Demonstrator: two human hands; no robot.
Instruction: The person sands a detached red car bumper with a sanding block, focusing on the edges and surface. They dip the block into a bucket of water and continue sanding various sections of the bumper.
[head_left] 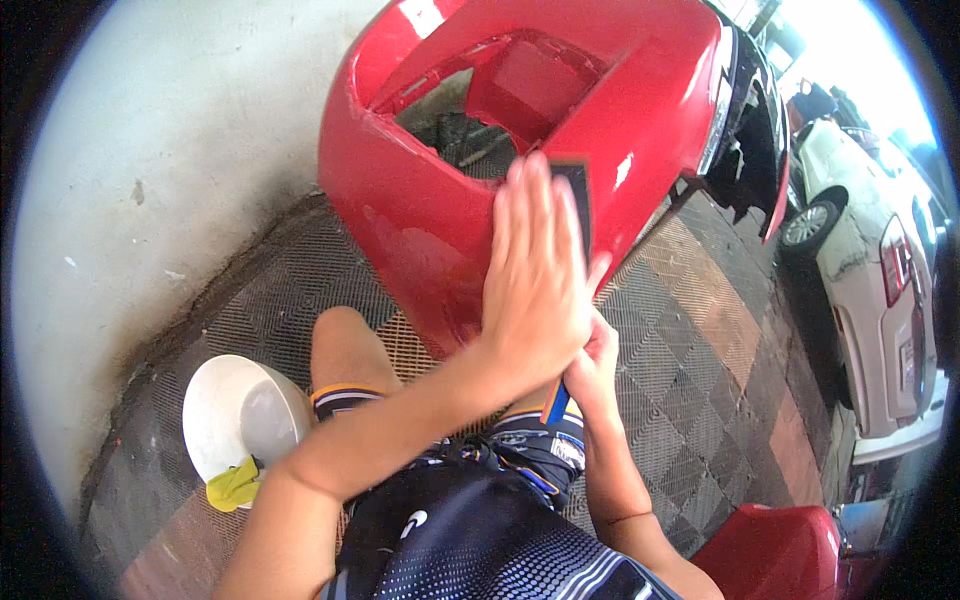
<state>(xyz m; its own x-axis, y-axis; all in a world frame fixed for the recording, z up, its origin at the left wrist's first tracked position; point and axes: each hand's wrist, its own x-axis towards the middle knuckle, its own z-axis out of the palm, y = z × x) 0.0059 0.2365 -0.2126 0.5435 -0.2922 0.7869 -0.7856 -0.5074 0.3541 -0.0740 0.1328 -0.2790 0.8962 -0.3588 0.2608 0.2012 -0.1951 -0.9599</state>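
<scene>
A glossy red car bumper (pixel 400 220) stands in front of me, with a large opening in its upper part. Against its face lies a long flat block (pixel 577 185), dark on top with an orange edge and blue at its near end. My left hand (pixel 535 265) rests flat over the block, fingers stretched out and slightly blurred. Lower down, my right hand (pixel 594 365) is closed around the near part of the block; its fingers are partly hidden behind my left hand.
Left of my knee stands a white bucket (pixel 212 390) with a yellow-green cloth (pixel 234 484) over its rim. A stained white wall (pixel 200 130) rises at the left. Dark and tan grid tiles (pixel 690 350) cover the floor. At right are a white car (pixel 865 260) and another red part (pixel 770 550).
</scene>
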